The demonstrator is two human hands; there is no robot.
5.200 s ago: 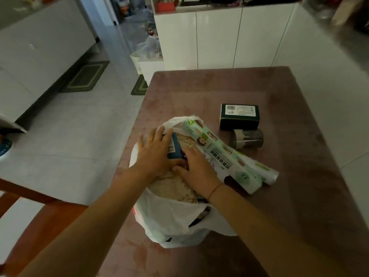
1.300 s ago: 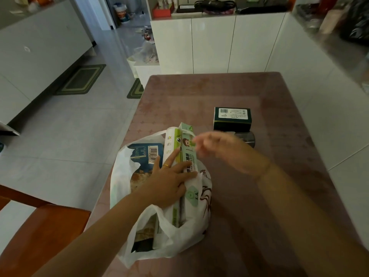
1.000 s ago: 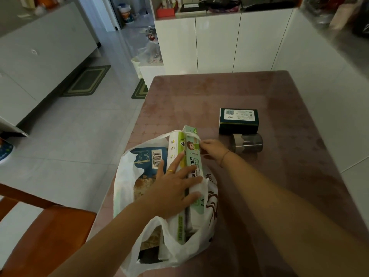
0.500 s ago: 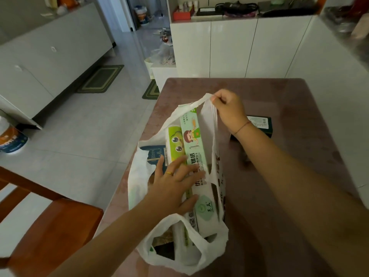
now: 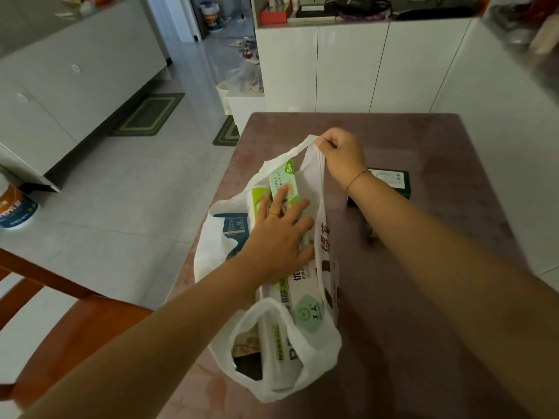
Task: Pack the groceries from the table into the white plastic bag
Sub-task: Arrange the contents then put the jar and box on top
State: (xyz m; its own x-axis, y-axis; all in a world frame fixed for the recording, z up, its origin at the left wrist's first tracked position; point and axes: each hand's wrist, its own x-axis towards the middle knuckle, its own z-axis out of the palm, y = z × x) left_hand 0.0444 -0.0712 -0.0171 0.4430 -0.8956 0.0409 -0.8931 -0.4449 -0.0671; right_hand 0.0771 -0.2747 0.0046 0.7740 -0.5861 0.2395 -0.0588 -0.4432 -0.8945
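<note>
The white plastic bag (image 5: 325,334) lies on the brown table (image 5: 423,297) with its mouth toward the far side. Two long green-and-white boxes (image 5: 287,179) stick out of it, beside a dark blue packet (image 5: 234,228). My left hand (image 5: 278,237) rests flat on the boxes, fingers spread. My right hand (image 5: 341,152) pinches the bag's far handle and holds it up. A dark green box (image 5: 393,181) lies on the table behind my right forearm. The small jar is hidden behind that arm.
A wooden chair (image 5: 69,328) stands at the table's near left. White cabinets (image 5: 348,65) line the far side and a white wall runs along the right. Floor mats (image 5: 151,113) and a tub (image 5: 15,207) lie on the tiled floor at left.
My right hand took hold of the bag's far handle and lifted it up over the boxes. My left hand slid a little further up the boxes, which sit deeper in the bag.
</note>
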